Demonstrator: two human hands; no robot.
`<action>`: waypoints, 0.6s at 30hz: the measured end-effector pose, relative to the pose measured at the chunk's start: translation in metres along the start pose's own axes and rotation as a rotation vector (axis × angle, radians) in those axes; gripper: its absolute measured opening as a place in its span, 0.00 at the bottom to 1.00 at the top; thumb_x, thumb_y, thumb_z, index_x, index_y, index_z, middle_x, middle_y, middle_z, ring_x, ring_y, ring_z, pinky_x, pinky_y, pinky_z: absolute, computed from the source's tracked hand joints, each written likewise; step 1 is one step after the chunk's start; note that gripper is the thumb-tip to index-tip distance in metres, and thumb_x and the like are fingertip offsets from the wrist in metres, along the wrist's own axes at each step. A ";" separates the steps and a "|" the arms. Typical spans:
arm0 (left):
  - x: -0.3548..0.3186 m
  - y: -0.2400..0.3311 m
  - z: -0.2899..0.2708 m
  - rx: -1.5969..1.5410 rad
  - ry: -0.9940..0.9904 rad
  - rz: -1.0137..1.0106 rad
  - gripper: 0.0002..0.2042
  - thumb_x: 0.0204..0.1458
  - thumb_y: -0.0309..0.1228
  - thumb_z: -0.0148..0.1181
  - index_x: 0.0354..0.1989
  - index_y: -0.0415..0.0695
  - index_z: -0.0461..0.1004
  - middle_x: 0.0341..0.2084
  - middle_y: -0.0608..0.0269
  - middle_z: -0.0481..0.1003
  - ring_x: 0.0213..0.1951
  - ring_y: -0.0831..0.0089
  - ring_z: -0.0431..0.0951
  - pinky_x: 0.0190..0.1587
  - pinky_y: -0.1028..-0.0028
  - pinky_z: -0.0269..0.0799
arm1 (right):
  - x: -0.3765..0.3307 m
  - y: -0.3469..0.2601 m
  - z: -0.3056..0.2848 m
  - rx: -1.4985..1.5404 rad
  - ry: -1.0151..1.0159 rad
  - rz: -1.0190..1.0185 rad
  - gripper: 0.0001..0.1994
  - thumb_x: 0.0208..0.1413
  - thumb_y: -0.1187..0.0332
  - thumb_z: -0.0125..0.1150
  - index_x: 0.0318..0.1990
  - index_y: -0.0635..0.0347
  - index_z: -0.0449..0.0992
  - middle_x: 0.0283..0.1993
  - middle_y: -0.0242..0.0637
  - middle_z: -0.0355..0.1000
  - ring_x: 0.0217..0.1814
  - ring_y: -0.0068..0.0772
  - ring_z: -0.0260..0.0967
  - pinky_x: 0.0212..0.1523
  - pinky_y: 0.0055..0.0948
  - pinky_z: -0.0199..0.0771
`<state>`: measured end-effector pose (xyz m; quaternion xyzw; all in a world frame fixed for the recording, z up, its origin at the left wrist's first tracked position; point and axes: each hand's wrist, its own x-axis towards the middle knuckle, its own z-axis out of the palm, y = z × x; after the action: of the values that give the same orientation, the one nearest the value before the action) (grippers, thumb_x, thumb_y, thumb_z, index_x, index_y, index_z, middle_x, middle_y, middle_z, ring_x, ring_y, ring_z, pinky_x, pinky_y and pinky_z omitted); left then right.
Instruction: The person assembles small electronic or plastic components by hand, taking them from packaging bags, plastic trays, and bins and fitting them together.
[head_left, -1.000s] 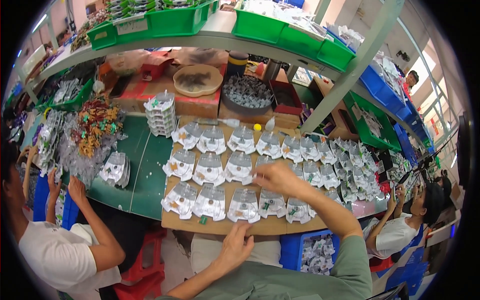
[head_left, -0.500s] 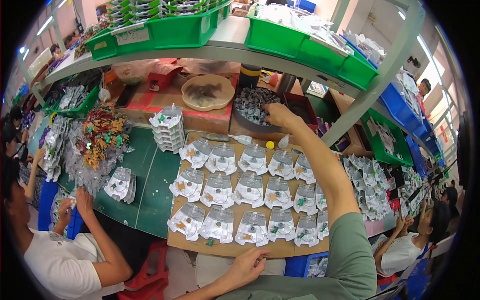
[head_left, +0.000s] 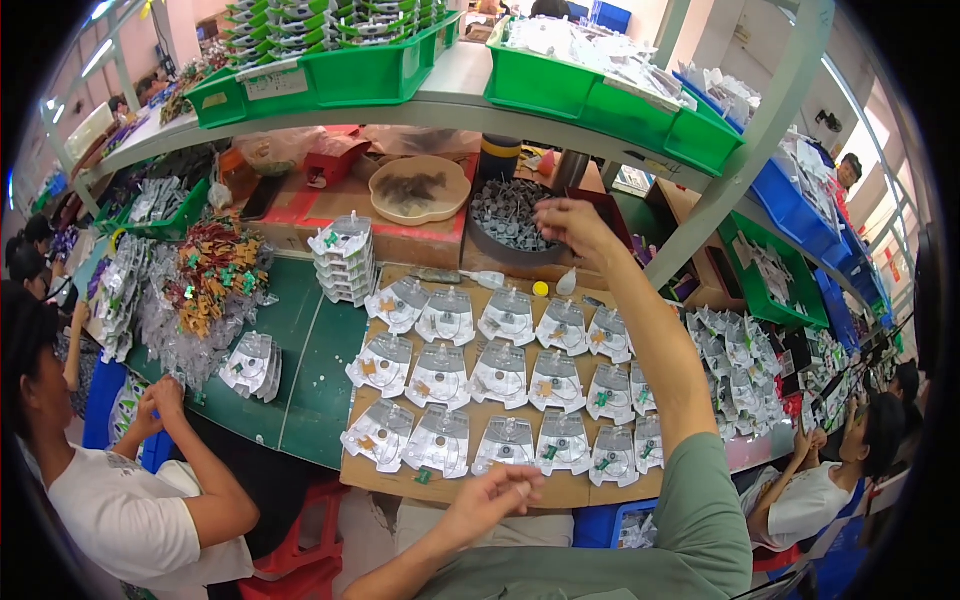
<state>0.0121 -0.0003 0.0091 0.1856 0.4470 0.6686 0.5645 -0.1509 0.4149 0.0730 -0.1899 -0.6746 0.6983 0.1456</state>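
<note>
My right hand (head_left: 578, 224) is raised at the right rim of a round dark bowl (head_left: 522, 254) full of small grey parts (head_left: 508, 212). Its fingertips are drawn together; whatever they hold is too small to make out. My left hand (head_left: 497, 498) hovers at the board's near edge, with its fingers curled and thumb pressed in, the contents hidden. It partly covers one of the white-and-clear plastic housings (head_left: 500, 445). Several such housings lie in three rows on the brown board (head_left: 355, 400), some carrying small green or orange pieces. One loose green piece (head_left: 424, 476) lies near the front.
A metal shelf post (head_left: 745, 150) slants down right of my forearm. Green bins (head_left: 350, 95) stand on the shelf above. A housing stack (head_left: 342, 262) and an orange-red wire heap (head_left: 215, 285) are at left. Co-workers sit on both sides, one at left (head_left: 150, 500).
My right hand has lifted out of the grey parts and shifted right, toward the bowl's rim. My left hand has risen slightly over the front row. The left co-worker's hands have come together.
</note>
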 end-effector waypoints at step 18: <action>0.053 -0.002 -0.005 -0.772 0.126 0.154 0.15 0.63 0.37 0.44 0.51 0.40 0.67 0.49 0.58 0.71 0.52 0.69 0.72 0.55 0.63 0.68 | -0.292 0.056 0.109 -0.659 -0.103 -0.667 0.11 0.49 0.73 0.63 0.42 0.62 0.79 0.41 0.41 0.77 0.45 0.40 0.73 0.45 0.34 0.74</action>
<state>-0.0063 0.0464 -0.0084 -0.0488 0.1813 0.8379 0.5125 0.0601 0.1820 0.0394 0.0358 -0.8908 0.3708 0.2603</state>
